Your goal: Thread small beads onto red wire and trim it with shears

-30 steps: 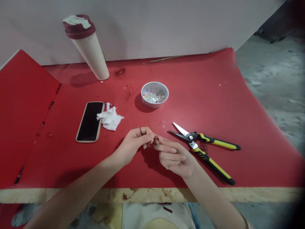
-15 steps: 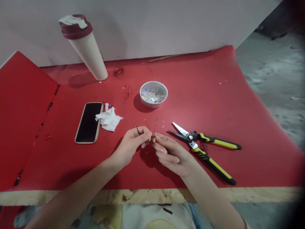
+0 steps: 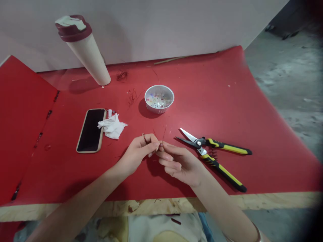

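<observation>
a small dark-red bead-like piece (image 3: pixel 160 145) on thin red wire (image 3: pixel 164 134) is pinched between the left hand (image 3: pixel 140 151) and right hand (image 3: pixel 183 164). yellow-and-black-handled metal shears (image 3: pixel 199 143) lie open to their right, a round perforated silver-coloured bowl (image 3: pixel 156 110) beyond, the pale wooden table edge (image 3: pixel 146 205) nearer.

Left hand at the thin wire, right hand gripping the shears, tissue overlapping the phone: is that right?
The right hand isn't gripping the shears: the head view shows it at the thin wire too, with the shears lying open on the red table. The rest stands.
</observation>
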Motion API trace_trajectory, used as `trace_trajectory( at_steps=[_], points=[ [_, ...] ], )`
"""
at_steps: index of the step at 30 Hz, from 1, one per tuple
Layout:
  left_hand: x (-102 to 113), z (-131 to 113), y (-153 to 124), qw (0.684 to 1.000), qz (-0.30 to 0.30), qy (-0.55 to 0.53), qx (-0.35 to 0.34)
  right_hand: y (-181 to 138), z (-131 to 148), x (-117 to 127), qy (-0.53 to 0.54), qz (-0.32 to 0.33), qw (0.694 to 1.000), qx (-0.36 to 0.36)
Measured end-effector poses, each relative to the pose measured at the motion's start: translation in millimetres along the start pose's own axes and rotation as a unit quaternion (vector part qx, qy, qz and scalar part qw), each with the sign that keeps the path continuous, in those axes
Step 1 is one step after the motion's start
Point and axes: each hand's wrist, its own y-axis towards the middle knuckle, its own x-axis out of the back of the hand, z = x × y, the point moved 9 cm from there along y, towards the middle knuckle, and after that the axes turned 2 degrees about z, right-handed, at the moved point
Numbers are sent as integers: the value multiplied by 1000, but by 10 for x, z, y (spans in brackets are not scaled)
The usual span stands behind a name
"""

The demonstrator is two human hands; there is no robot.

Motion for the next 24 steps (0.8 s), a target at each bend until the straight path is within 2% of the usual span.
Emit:
trace_trajectory(
  at_steps=[6,16,24],
  points=[
    [6,20,15,1000,0,25,3,15,9,39,-7,-33,999,-1],
    [9,53,24,999,-12,39,27,-10,160,126,-112,-110,983,95],
    [2,99,5,999,-36,15,8,-22,247,142,-146,-148,968,139]
  ],
)
